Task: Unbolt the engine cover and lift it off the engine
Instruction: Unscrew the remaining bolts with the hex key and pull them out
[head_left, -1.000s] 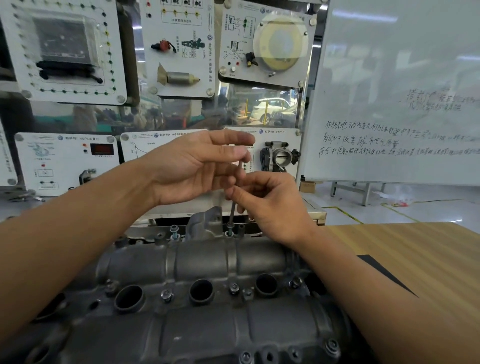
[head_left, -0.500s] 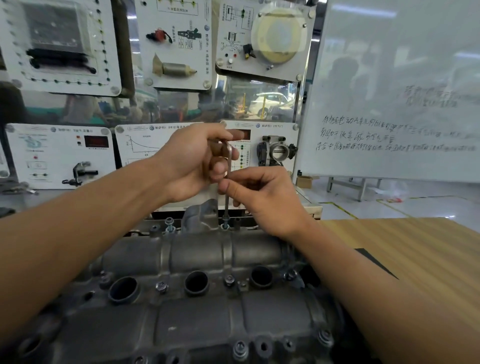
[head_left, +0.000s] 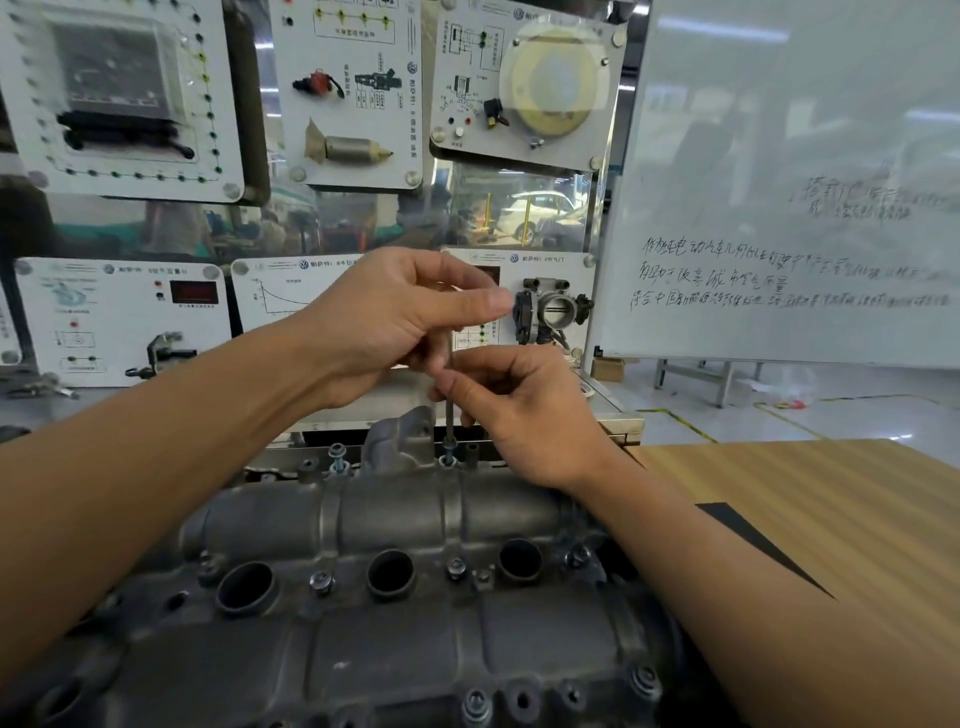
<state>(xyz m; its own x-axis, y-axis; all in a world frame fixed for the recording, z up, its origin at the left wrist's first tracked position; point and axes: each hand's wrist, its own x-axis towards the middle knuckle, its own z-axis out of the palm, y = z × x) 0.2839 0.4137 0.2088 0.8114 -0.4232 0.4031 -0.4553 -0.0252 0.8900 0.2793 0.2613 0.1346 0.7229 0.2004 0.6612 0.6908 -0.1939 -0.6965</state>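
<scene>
Over the far bolt (head_left: 449, 459) — left hand (head_left: 395, 322) and right hand (head_left: 524, 415) still pinch the key (head_left: 448, 423).

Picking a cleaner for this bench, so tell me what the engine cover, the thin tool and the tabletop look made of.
The engine cover looks like cast aluminium: dull grey, grainy, with rounded moulded ribs. The tool is likely dark steel: a thin, straight, matt shaft. The tabletop shows striped light wood grain, smooth; solid or laminate, cannot tell.

Wood-grain table (head_left: 831, 493) seen at rt. Engine (head_left: 395, 649) carried on its left/centre part. Black mat (head_left: 748, 530) laid flat beside engine, only corner shown.
</scene>
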